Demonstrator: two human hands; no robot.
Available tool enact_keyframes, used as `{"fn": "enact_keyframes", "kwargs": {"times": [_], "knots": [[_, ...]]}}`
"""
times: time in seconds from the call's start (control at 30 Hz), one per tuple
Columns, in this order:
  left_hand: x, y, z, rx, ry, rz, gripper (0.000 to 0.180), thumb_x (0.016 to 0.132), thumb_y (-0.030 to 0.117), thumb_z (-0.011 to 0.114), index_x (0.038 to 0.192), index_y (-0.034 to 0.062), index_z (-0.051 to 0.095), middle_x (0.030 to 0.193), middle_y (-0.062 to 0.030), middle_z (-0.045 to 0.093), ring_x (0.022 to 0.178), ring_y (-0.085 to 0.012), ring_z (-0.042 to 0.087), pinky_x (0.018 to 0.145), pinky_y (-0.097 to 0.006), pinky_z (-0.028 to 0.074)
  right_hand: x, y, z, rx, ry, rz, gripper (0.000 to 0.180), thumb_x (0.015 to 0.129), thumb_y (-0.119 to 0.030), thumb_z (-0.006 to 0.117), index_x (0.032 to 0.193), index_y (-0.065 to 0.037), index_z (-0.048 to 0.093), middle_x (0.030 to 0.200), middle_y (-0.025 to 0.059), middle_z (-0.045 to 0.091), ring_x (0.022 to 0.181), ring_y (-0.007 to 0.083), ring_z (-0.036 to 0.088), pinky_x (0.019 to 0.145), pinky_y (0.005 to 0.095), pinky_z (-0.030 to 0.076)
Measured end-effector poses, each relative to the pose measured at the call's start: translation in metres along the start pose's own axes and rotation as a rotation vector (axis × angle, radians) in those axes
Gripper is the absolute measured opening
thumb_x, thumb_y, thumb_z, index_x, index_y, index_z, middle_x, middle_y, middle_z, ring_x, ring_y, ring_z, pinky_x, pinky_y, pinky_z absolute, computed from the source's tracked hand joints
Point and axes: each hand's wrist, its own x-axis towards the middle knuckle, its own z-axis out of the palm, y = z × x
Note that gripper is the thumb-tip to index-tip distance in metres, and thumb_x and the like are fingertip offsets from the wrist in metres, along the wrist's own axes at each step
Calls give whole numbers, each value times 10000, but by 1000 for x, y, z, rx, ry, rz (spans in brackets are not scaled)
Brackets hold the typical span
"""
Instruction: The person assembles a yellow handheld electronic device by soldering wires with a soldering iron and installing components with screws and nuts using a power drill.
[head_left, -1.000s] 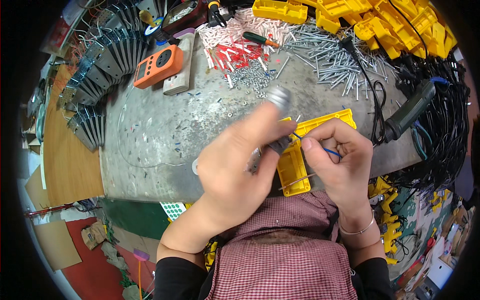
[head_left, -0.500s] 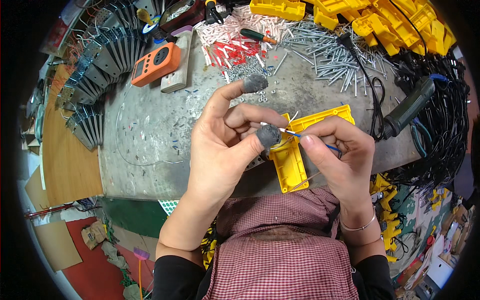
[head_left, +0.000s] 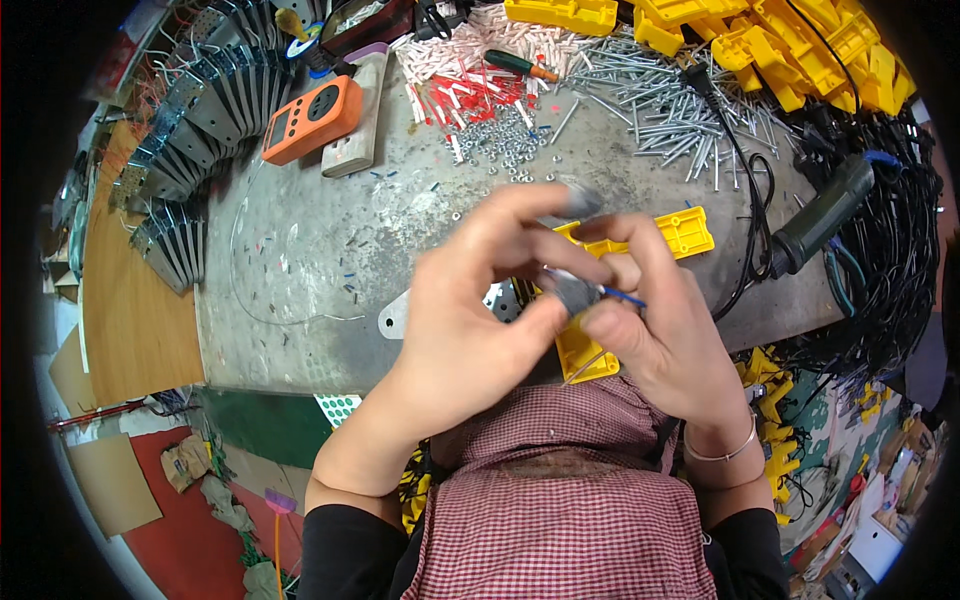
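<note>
My left hand (head_left: pixel 480 310) is raised over the near edge of the bench, with dark grey finger covers on its thumb and index finger. Its thumb and middle finger close on a thin blue wire (head_left: pixel 626 297), though blur hides the exact grip. My right hand (head_left: pixel 668 325) curls around the wire's other end, its thumb just below it and its index finger lifted above. Under both hands lies a yellow plastic casing, one part (head_left: pixel 690 231) reaching to the right and another (head_left: pixel 588 358) pointing toward me. A thin wire stretches over the nearer part.
Loose nuts (head_left: pixel 512 140), long screws (head_left: pixel 670 110) and white and red sleeves (head_left: pixel 470 75) cover the far bench, with a screwdriver (head_left: pixel 520 66) among them. An orange meter (head_left: pixel 315 118) sits far left near stacked metal brackets (head_left: pixel 205 130). Yellow casings (head_left: pixel 800 50) and black cables (head_left: pixel 880 270) crowd the right.
Both hands have come closer together, and my left hand has moved right and turned. My right index finger has lifted off the wire. A metal plate now shows beside my left hand.
</note>
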Motion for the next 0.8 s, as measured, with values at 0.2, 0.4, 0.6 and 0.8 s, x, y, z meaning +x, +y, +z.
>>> {"fn": "enact_keyframes", "kwargs": {"times": [0.2, 0.4, 0.6, 0.8], "knots": [[-2, 11, 8, 113, -26, 118, 581, 716, -95, 601, 1283, -19, 493, 999, -128, 675, 941, -229, 680, 826, -330, 527, 0, 5, -5, 270, -81, 78, 308, 890, -204, 671, 1057, 25, 549, 721, 89, 607, 691, 146, 587, 624, 297, 462], [-7, 15, -5, 537, 27, 313, 523, 667, -166, 560, 1166, -9, 583, 858, -120, 680, 801, -228, 688, 722, -315, 537, -1, 3, -7, 71, -87, -42, 158, 913, -104, 619, 818, 19, 595, 684, 33, 583, 629, 72, 505, 582, 245, 415], [-8, 12, -6, 600, 118, 378, 439, 614, -188, 574, 1018, -20, 608, 814, -148, 649, 702, -274, 648, 625, -326, 521, -3, 1, -12, 187, -129, 88, 175, 920, -137, 615, 846, 21, 605, 695, 22, 582, 628, 65, 502, 575, 235, 403], [11, 6, -26, 608, 183, 425, 382, 658, -164, 561, 997, 1, 625, 835, -134, 628, 708, -272, 656, 629, -333, 534, -2, 7, -7, 378, 41, 135, 179, 948, -175, 583, 882, -9, 607, 712, -23, 542, 619, 39, 450, 554, 212, 361]]}}
